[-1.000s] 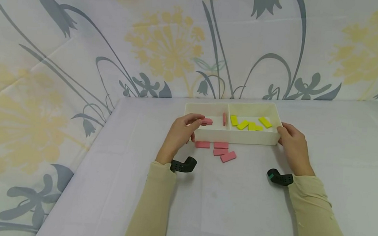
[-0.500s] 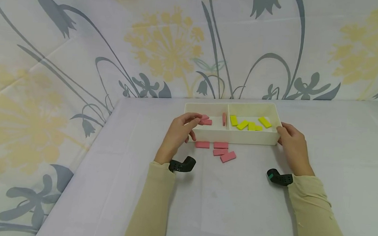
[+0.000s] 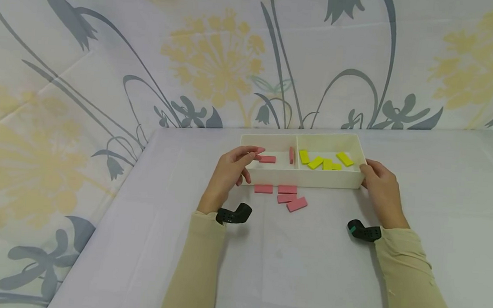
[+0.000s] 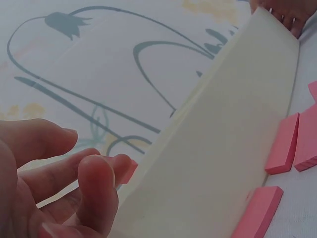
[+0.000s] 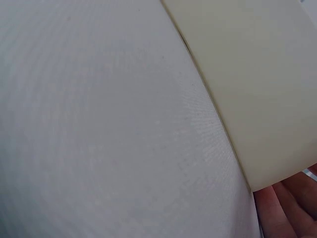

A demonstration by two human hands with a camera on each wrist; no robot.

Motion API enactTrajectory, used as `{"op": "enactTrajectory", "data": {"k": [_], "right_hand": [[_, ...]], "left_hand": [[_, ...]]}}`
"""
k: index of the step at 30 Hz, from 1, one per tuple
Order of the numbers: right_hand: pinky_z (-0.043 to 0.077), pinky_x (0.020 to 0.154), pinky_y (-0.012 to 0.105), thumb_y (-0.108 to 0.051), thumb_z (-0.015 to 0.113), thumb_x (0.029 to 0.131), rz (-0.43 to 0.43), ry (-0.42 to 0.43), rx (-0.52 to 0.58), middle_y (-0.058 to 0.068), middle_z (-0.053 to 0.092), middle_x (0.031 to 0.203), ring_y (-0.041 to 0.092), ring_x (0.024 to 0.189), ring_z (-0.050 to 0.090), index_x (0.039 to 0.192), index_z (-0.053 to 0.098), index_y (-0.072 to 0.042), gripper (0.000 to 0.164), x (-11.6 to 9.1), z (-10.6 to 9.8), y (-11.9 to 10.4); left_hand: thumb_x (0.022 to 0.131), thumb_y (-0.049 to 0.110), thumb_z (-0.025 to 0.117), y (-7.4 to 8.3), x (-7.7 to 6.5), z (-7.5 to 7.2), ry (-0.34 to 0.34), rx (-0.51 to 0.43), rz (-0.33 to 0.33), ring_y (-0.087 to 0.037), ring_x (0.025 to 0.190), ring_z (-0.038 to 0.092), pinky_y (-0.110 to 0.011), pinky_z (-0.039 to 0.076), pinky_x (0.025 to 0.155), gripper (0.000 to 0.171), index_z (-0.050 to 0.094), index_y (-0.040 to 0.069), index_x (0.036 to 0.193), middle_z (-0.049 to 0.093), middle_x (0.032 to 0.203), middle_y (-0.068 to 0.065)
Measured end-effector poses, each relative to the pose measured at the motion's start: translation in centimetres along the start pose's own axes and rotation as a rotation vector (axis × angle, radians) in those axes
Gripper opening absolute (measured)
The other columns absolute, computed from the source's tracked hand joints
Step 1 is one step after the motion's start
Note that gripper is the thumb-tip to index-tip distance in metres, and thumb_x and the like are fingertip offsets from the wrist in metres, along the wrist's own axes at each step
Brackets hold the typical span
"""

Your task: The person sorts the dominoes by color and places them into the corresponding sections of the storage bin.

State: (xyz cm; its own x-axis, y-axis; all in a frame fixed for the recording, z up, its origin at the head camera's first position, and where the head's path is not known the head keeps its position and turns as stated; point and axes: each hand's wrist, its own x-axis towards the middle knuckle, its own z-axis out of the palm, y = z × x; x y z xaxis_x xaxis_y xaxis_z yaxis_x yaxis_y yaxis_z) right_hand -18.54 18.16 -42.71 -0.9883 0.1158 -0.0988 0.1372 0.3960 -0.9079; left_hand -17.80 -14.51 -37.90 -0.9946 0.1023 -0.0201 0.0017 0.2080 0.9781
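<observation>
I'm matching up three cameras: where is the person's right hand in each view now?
Head: the right hand, right of centre, grips the right end of the white box.
Left wrist: top right corner, at the box's far end.
Right wrist: bottom right corner, fingers beside the box.
Shared landmark: the box.

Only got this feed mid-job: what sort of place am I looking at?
Probably an indoor tabletop set up for recording handwork, though the wider room isn't shown. The clues are the white-covered table, the floral backdrop behind it, and the black wrist devices.
</observation>
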Motion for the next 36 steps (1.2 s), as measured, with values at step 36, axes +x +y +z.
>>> {"op": "enactTrajectory", "data": {"k": [36], "right_hand": [[0.031,0.095,0.049,-0.053,0.028,0.089,-0.014,-0.004,-0.009,0.014,0.036,0.137,0.03,0.111,0.046,0.137,0.034,-0.009,0.066,0.0,0.0,0.1]], "left_hand": [[0.091,0.028,0.051,2.4,-1.1,0.3,-0.024,-0.013,-0.041,-0.028,0.08,0.064,-0.028,0.045,0.056,0.038,0.044,0.021,0.127,0.056,0.118,0.001]]}}
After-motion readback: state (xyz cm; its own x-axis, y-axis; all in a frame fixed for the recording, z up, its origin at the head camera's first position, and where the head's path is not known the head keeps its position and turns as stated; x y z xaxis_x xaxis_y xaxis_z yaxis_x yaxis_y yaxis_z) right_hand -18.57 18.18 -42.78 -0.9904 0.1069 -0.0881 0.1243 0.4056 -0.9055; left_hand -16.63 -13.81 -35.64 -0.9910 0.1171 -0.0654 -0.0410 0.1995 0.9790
